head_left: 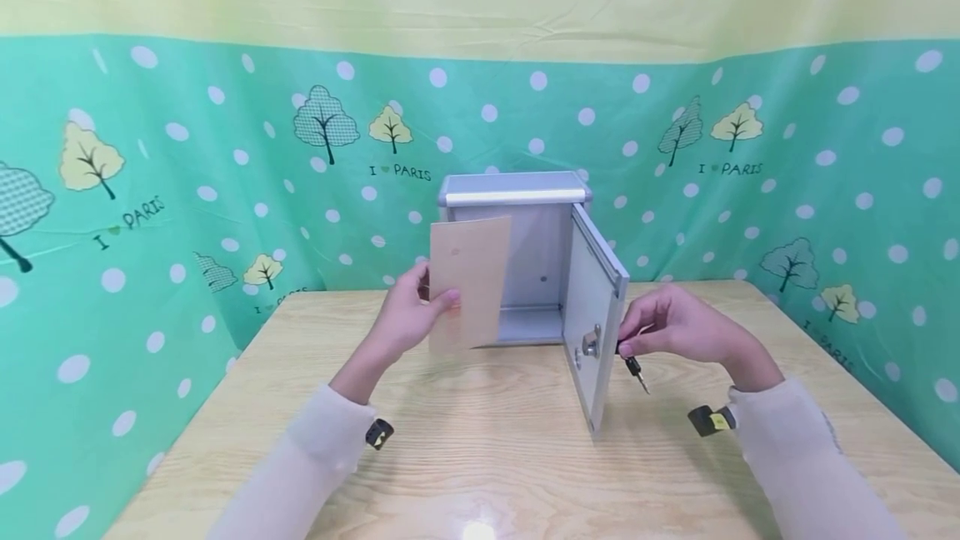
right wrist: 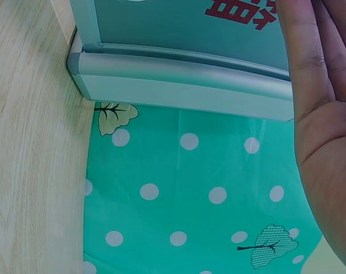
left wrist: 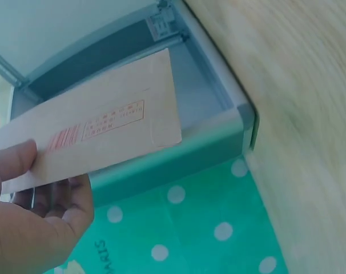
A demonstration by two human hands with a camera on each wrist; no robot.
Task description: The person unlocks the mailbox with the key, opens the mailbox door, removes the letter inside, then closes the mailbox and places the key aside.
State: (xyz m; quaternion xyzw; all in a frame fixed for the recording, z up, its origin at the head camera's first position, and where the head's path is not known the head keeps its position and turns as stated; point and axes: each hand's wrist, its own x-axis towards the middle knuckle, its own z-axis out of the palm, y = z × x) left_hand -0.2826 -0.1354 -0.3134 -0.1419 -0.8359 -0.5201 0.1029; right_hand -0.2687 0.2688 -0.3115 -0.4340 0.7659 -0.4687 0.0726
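Note:
A metal letter box (head_left: pixel 517 186) stands on the table with its door (head_left: pixel 596 307) swung out toward the right. My left hand (head_left: pixel 411 311) grips a brown paper envelope (head_left: pixel 480 273) in front of the box opening, thumb on the near face. In the left wrist view the envelope (left wrist: pixel 121 114) shows red printing and lies across the box's opening. At the door's outer side, my right hand (head_left: pixel 678 327) pinches a key at the lock, mostly hidden by the fingers. A second key (head_left: pixel 637 373) with a black head dangles below. The lock's cam (head_left: pixel 592 342) shows on the door's inner face.
The wooden table (head_left: pixel 480 457) spreads in front of the box. Behind and beside it hangs a green cloth (head_left: pixel 525 98) with white dots and trees. Red characters (right wrist: pixel 241 12) mark the box door's outer face in the right wrist view.

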